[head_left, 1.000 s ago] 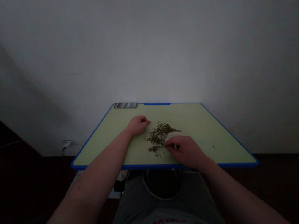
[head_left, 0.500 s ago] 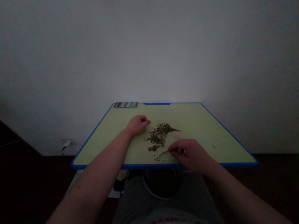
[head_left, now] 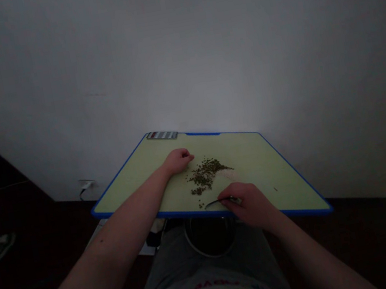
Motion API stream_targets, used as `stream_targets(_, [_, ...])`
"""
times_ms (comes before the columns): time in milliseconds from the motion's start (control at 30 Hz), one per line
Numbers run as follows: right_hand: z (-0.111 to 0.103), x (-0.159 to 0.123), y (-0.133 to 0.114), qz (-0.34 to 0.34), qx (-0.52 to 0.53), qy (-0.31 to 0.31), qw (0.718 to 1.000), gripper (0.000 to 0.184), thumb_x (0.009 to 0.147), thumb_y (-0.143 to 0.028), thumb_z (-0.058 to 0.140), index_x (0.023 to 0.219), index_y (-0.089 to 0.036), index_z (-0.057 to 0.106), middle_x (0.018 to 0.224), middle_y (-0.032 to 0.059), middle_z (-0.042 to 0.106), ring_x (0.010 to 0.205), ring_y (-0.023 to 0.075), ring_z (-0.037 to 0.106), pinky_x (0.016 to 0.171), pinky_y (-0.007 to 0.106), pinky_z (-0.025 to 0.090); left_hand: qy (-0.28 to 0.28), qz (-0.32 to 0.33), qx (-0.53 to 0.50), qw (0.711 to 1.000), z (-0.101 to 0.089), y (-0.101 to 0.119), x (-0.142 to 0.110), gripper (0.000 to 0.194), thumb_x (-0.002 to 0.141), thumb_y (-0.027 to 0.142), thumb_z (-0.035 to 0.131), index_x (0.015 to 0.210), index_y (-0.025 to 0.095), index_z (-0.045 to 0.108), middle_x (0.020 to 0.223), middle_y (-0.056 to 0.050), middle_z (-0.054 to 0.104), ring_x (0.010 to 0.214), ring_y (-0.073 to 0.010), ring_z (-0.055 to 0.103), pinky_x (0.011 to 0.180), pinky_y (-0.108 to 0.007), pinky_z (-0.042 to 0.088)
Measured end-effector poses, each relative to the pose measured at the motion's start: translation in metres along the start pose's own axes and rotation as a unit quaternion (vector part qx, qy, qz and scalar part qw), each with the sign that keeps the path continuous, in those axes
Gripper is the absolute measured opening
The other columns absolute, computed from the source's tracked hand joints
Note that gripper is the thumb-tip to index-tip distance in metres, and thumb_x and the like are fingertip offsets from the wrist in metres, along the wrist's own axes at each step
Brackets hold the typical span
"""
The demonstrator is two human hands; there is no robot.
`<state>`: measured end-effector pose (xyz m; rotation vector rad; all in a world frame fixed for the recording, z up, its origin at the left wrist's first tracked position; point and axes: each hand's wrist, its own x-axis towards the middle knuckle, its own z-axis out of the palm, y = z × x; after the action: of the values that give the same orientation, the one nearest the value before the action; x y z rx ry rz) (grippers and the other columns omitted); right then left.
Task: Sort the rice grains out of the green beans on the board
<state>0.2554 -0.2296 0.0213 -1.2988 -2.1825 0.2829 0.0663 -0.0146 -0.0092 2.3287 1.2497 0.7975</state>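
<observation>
Firstly, right hand (head_left: 242,200): narrow, fingers closed around a thin utensil (head_left: 214,203); knuckles over the near part of the tabletop (head_left: 250,154).
Thin utensil: dark, slightly curved; free end pointing toward the person's left, just beside a few stray grains (head_left: 201,204) near the front edge.
Left hand (head_left: 178,161): fingers curled inward, beside the left of the brown grains (head_left: 205,173); whether the fingertips meet or grip anything, cannot tell.
Brown grains: loose, uneven spread on the tabletop between the two hands, densest in the middle, with scattered pieces around the margins.
Pale patch (head_left: 225,174): adjoining the right side of the brown grains; material too faint to identify.
Tabletop: yellowish-green surface, blue edging, far side near the light wall (head_left: 179,67).
Flat device (head_left: 162,135): lying at the far left corner, striped face upward.
Dark sliver (head_left: 275,189): on the tabletop, to the right of the right hand; nature unclear.
Round vessel (head_left: 214,255): below the front edge, between the person's thighs; interior dark, contents not readable.
Plug (head_left: 86,185): at the wall, left of the tabletop.
</observation>
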Motion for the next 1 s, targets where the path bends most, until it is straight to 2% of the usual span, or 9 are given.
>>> stream_targets(267, [0.002,0.01,-0.004,-0.014,0.012,0.003,1.0,0.016,0.077,-0.016,0.053,0.085,-0.021,0.066,0.082,0.0014,0.068,0.078,0.015,0.06,0.073,0.027,0.044,-0.005,-0.007,0.001,1.0,-0.001,0.001,-0.001,0.032,0.071,0.045,0.049,0.066,0.016,0.059,0.057,0.001,0.053,0.056,-0.0114,0.044,0.053,-0.025,0.031])
stream_targets(500, [-0.004,0.006,0.018,0.057,-0.012,0.061,0.996,0.016,0.075,-0.017,0.055,0.085,-0.021,0.067,0.08,0.002,0.068,0.073,0.0158,0.061,0.07,0.029,0.046,-0.003,0.0,0.009,1.0,-0.001,-0.002,0.0,0.033,0.072,0.046,0.048,0.067,0.016,0.06,0.058,0.0,0.054,0.056,-0.012,0.045,0.053,-0.025,0.031])
stream_targets(633, [0.003,0.017,0.018,0.037,-0.015,0.043,0.998,0.017,0.075,-0.016,0.055,0.086,-0.021,0.067,0.085,0.0021,0.069,0.079,0.0169,0.061,0.074,0.03,0.045,0.001,0.006,0.014,1.0,-0.001,-0.001,-0.001,0.034,0.072,0.046,0.048,0.067,0.015,0.06,0.058,0.0,0.054,0.057,-0.012,0.045,0.054,-0.025,0.032])
stream_targets(800, [0.017,0.034,0.002,-0.005,-0.011,0.014,1.0,0.018,0.077,-0.016,0.054,0.09,-0.021,0.067,0.088,0.0022,0.069,0.082,0.0163,0.061,0.075,0.029,0.044,0.004,0.005,0.012,1.0,0.0,-0.001,-0.001,0.033,0.071,0.046,0.048,0.066,0.016,0.06,0.058,0.0,0.054,0.056,-0.0115,0.044,0.053,-0.025,0.031])
stream_targets(1000, [0.018,0.034,-0.011,-0.036,-0.003,-0.022,0.999,0.019,0.078,-0.016,0.054,0.09,-0.022,0.066,0.085,0.0012,0.069,0.08,0.0152,0.06,0.074,0.026,0.043,-0.002,0.0,0.005,1.0,-0.001,-0.001,-0.001,0.032,0.071,0.045,0.048,0.066,0.016,0.06,0.058,0.0,0.054,0.056,-0.0114,0.044,0.053,-0.025,0.031])
